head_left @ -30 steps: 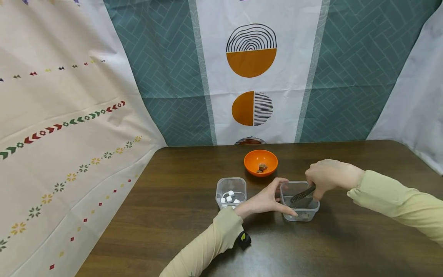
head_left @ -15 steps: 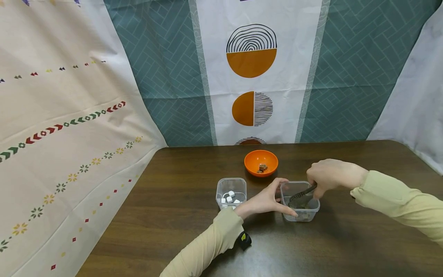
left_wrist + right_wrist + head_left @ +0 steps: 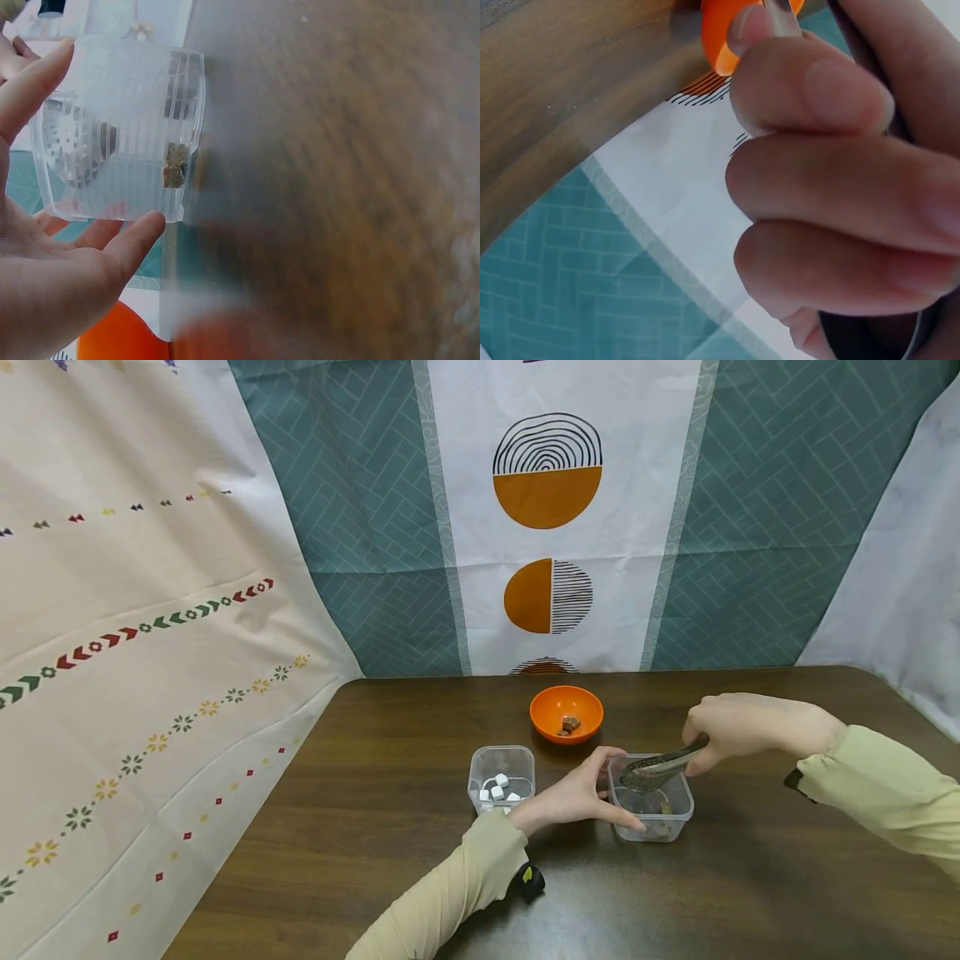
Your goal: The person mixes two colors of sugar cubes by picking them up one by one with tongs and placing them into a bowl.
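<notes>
My left hand (image 3: pixel 573 793) grips a clear plastic container (image 3: pixel 678 814) from its left side, thumb at the near wall and fingers at the far one. Two or so brown pieces (image 3: pixel 175 165) lie on its bottom in the left wrist view. From the right, my right hand (image 3: pixel 738 727) holds metal tongs (image 3: pixel 652 771) with perforated heads, tilted down into the container's upper part. Through the wall the perforated head (image 3: pixel 71 142) shows with something dark beside it; I cannot tell whether a piece is pinched there. Curled fingers (image 3: pixel 832 180) wrap the tongs in the right wrist view.
Behind the container stands an orange bowl (image 3: pixel 547 727) holding a few brown cubes. A second clear container (image 3: pixel 477 768) with several white cubes is left of my left hand. The brown wooden table (image 3: pixel 360 827) ends at hanging patterned cloths (image 3: pixel 375 527).
My right hand has moved right and slightly up, lifting the tongs from the container's bottom toward its rim. The left hand and both containers have stayed in place.
</notes>
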Available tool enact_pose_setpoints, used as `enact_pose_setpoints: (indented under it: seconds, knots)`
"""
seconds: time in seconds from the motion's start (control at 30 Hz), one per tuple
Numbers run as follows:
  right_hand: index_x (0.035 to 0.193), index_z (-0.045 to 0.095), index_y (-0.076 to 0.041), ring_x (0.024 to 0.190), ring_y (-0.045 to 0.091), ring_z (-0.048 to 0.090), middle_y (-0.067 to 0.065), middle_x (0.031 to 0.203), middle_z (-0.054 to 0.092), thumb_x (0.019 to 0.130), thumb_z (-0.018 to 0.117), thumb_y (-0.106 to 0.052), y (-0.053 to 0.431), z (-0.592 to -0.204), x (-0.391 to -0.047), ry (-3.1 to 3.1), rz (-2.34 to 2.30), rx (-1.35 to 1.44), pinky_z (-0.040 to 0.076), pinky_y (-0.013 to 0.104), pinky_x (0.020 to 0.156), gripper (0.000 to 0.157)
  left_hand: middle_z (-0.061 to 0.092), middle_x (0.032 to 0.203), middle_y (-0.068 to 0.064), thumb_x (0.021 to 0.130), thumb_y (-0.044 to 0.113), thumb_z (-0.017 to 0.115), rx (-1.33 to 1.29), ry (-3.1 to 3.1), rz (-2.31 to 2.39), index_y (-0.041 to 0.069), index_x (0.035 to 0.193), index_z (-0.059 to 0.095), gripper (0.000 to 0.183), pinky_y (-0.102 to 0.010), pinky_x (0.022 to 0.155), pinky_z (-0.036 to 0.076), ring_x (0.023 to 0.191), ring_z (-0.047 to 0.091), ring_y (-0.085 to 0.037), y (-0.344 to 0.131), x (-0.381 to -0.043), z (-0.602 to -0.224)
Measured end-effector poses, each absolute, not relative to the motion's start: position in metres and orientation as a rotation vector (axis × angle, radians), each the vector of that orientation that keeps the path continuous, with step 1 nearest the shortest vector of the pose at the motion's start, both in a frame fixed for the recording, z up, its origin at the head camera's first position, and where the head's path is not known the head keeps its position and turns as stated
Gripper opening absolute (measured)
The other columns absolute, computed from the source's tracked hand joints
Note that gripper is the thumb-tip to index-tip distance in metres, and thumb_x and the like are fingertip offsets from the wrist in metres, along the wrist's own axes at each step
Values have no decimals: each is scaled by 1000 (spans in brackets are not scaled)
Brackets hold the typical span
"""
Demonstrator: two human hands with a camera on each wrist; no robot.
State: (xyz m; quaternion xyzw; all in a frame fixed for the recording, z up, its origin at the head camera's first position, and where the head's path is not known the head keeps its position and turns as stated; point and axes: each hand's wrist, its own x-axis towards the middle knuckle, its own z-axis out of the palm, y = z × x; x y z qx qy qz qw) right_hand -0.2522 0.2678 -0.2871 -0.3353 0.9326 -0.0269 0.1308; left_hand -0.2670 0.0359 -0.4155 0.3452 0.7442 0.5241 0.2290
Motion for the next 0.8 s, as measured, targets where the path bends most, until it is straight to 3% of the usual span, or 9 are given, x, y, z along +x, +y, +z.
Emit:
enact_pose_setpoints:
  seconds: [0.17, 0.4, 0.8]
  knots:
    - [69, 63, -22, 55, 5, 37, -15, 64, 48, 73, 70, -43, 276, -285, -253, 2705, -141, -924, 31, 25, 48, 23, 38, 121, 8, 71, 10, 78, 948, 2054, 1456, 17, 131, 31, 77, -22, 84, 40, 109, 40, -8, 36, -266, -415]
    - [58, 51, -25, 45, 0, 25, -17, 53, 29, 74, 69, -42, 281, -281, -253, 2717, -229, -956, 22, 20, 43, 30, 37, 122, 8, 70, 11, 78, 920, 2058, 1459, 17, 133, 30, 79, -21, 83, 40, 111, 39, -9, 37, -266, -416]
    - [64, 55, -20, 34, 5, 30, -11, 44, 33, 78, 65, -47, 272, -261, -266, 2685, -384, -847, 32, 22, 37, 32, 41, 123, 1, 73, 11, 76, 956, 2039, 1465, 14, 131, 31, 73, -21, 83, 40, 111, 40, -14, 35, -266, -416]
